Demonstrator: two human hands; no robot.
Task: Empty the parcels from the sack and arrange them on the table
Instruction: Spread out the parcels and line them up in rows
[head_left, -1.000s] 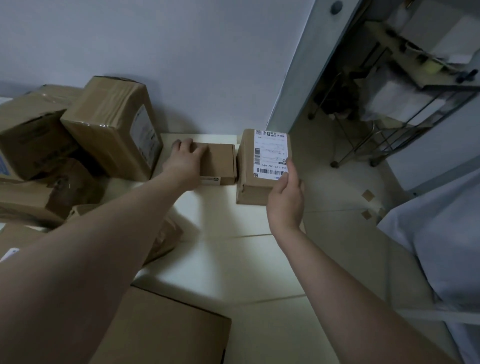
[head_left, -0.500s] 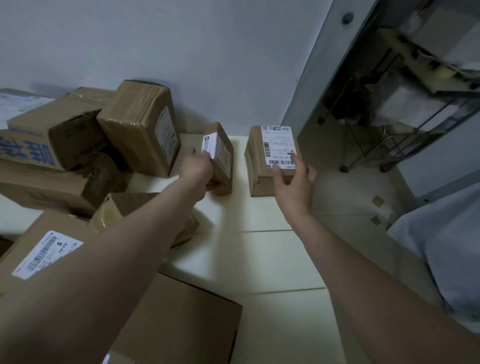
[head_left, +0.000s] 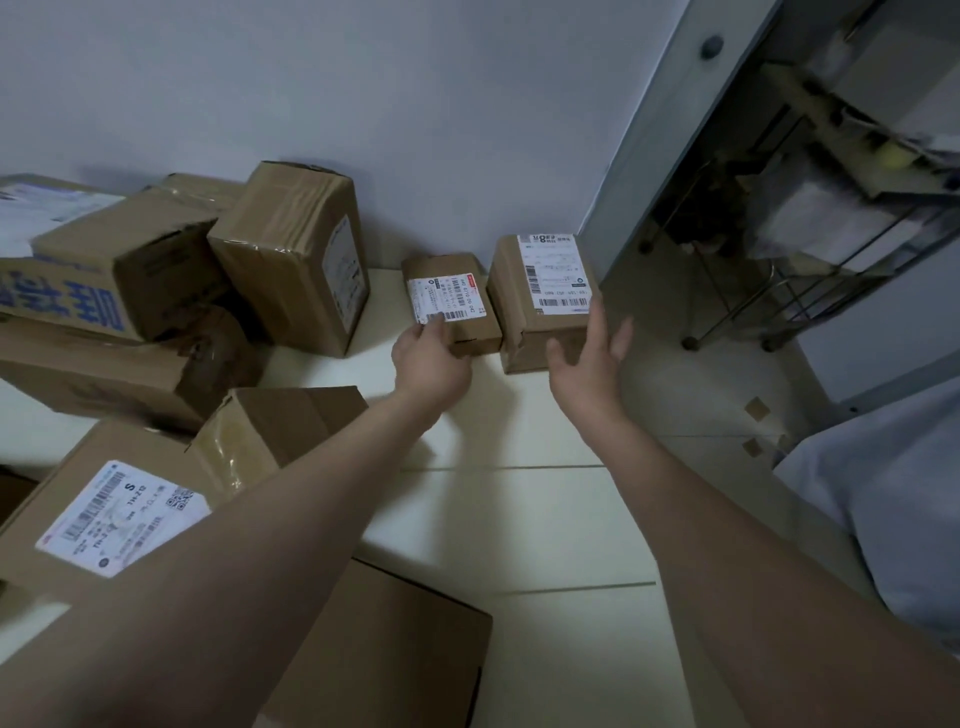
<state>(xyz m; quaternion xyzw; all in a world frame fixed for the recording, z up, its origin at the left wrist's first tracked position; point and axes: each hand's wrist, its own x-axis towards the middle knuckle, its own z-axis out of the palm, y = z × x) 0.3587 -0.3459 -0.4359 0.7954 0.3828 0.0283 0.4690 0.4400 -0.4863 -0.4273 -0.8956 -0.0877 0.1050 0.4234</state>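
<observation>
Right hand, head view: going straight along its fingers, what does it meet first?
Probably the brown cardboard parcel with the tall white label, at its near right corner. The open right hand overlaps that corner; depth unclear, so contact can't be told.

I see a cream table (head_left: 519, 519) running through the lower centre. At upper centre a small parcel (head_left: 451, 301) rests on it, just beside a taller box (head_left: 540, 312). Left of them stands a taped box (head_left: 291, 254). A flat box (head_left: 389, 649) lies at the bottom edge.
</observation>
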